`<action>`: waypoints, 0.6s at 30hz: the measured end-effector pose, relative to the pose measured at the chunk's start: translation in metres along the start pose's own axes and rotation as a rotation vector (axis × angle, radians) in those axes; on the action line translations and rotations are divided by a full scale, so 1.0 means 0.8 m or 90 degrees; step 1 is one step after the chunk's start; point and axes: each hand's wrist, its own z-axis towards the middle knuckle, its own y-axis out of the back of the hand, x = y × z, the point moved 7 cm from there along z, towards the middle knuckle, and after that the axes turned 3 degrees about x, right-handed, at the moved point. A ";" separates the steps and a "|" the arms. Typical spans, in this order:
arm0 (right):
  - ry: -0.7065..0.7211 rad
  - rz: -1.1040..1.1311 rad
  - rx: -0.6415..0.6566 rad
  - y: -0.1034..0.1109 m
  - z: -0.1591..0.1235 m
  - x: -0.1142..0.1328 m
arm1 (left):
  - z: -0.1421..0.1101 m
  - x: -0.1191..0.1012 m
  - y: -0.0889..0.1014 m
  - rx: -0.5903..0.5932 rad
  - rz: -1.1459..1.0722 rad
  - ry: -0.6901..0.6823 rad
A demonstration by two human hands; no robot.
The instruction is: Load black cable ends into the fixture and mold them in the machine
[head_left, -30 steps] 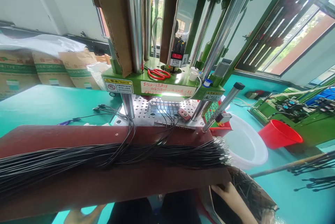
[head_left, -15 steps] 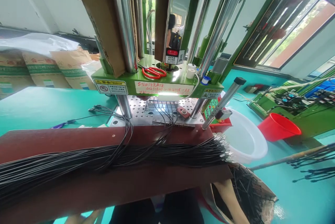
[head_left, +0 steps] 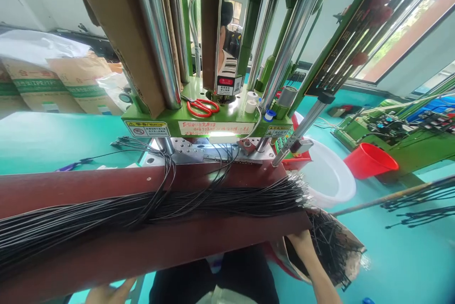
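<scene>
My left hand is at the near edge of a long reddish-brown board, partly beneath it and cut off by the picture's bottom. At the board's right end is my right hand, its fingers hidden under the edge. Across the board lies a thick bundle of black cables with silvery ends at the right. Several cables run from the bundle into the gap of a green press, between its upper block and the metal plate. A second cluster of cable ends rests left of that plate.
Red-handled scissors and white spools lie on the press block. Right of the board stand a white tub, a red bucket and an open container of black pieces. Paper sacks stand at the left.
The press's upper block has come down, narrowing the gap over the metal plate. The view has shifted slightly. Both hands stay at the board's edges.
</scene>
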 end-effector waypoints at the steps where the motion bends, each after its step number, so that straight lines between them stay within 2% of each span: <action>1: 0.004 0.001 -0.005 0.000 0.000 -0.001 | 0.003 0.004 -0.001 0.005 -0.001 0.001; 8: -0.002 -0.014 -0.027 0.001 -0.002 0.001 | 0.009 0.028 -0.013 -0.004 -0.023 -0.002; 14: -0.021 0.006 -0.007 -0.002 -0.006 0.018 | 0.001 0.023 -0.012 -0.004 0.007 -0.003; 18: -0.014 -0.016 -0.005 0.000 -0.006 0.024 | -0.007 0.020 -0.008 -0.046 0.011 -0.001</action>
